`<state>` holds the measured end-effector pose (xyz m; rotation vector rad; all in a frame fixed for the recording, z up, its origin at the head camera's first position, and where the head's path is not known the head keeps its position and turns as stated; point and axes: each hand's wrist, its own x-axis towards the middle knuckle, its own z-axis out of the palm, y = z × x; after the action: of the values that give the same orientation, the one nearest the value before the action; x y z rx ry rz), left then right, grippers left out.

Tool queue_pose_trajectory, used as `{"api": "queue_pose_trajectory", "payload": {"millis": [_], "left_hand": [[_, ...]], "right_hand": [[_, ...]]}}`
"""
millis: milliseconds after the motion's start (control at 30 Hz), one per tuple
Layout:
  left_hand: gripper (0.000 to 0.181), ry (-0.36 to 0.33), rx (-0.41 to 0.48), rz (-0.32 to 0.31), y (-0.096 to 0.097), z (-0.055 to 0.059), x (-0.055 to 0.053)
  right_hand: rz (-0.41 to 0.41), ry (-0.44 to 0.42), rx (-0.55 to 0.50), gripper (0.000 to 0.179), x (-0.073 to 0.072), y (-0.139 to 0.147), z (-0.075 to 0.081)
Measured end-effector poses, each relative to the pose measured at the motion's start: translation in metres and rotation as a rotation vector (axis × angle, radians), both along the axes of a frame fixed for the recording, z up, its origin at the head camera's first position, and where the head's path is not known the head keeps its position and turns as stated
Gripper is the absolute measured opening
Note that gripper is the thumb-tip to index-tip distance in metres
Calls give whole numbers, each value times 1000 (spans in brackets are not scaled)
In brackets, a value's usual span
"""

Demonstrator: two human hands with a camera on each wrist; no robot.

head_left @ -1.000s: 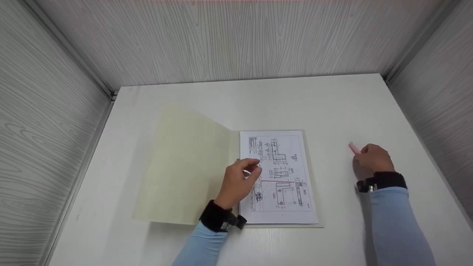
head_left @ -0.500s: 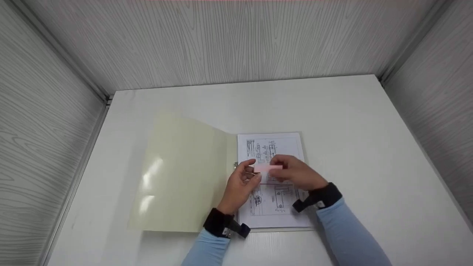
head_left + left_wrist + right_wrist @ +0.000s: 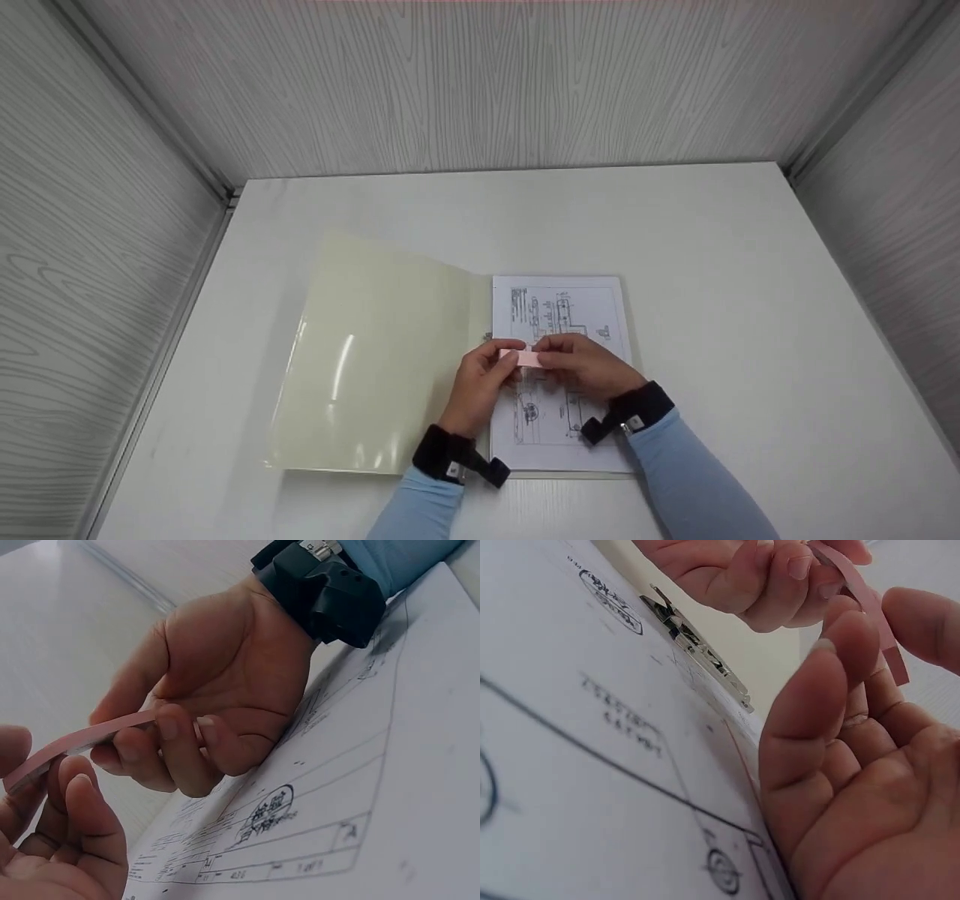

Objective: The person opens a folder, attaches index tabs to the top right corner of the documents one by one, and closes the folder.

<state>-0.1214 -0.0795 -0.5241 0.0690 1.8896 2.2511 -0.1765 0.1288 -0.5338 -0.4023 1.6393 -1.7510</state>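
Right hand (image 3: 589, 367) has come in from the right side of the table (image 3: 757, 315), bringing the pink strip (image 3: 529, 359) over to the left hand (image 3: 474, 386), which has stayed by the spine. Both now pinch it: left fingers and thumb on one end, right fingers and thumb on the other, middle bare. Strip slightly bent in both wrist views, above the paper stack (image 3: 559, 456), near its left side. Stack lies in the pale yellow folder (image 3: 382, 367), cover swung open to the left, part raised off the table, glare on it. Top sheet: technical line drawings, small text, circled handwriting in the wrist views. Metal clip (image 3: 697, 652) at the folder's spine, just beside the left hand. Black wrist straps (image 3: 433, 451), light blue sleeves (image 3: 420, 502). Wood-grain panels (image 3: 480, 82) behind.
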Motion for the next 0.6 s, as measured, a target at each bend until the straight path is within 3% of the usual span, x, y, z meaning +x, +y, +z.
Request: {"api": "queue_pose_trajectory", "payload": {"millis": [233,600], "left_hand": [[37,35,15,-33,0,-5,3],[34,32,2,-28,0,-13,3]], "right_hand": [[-54,-72,-93,27,-1,1,-8],[-41,-63,-64,27,-1,0,-8]]}}
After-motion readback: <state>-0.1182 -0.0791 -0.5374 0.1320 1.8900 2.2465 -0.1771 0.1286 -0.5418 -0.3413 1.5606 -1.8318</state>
